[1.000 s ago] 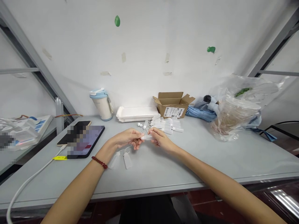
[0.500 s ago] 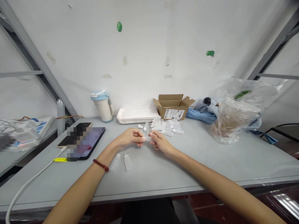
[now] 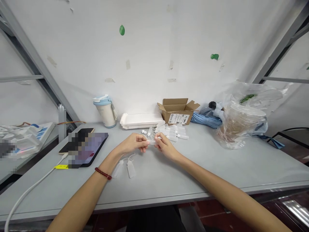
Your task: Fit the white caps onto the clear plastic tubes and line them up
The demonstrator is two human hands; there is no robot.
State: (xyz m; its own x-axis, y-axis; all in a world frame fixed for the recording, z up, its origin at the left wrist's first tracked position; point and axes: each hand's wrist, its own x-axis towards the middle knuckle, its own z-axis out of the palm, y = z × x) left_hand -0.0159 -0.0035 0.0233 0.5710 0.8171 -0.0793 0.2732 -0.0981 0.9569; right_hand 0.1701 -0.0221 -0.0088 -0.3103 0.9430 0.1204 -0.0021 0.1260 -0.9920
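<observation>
My left hand (image 3: 134, 143) and my right hand (image 3: 164, 145) meet over the middle of the grey table (image 3: 205, 167). Both pinch one small clear plastic bottle (image 3: 152, 141) held level between their fingertips. A red bead bracelet (image 3: 103, 173) sits on my left wrist. Two small white bottles (image 3: 125, 168) lie on the table just below my left hand. A heap of several more small white bottles (image 3: 169, 131) lies a little beyond my hands.
At the back stand a blue-lidded cup (image 3: 105, 111), a white tray (image 3: 141, 119) and an open cardboard box (image 3: 178, 111). A phone and tablet (image 3: 84, 145) with a white cable (image 3: 29, 190) lie left. A blue cloth (image 3: 205, 118) and a clear plastic bag (image 3: 241, 119) sit right.
My hands have stayed together on the small bottle, with only slight finger shifts. The view has tilted a little.
</observation>
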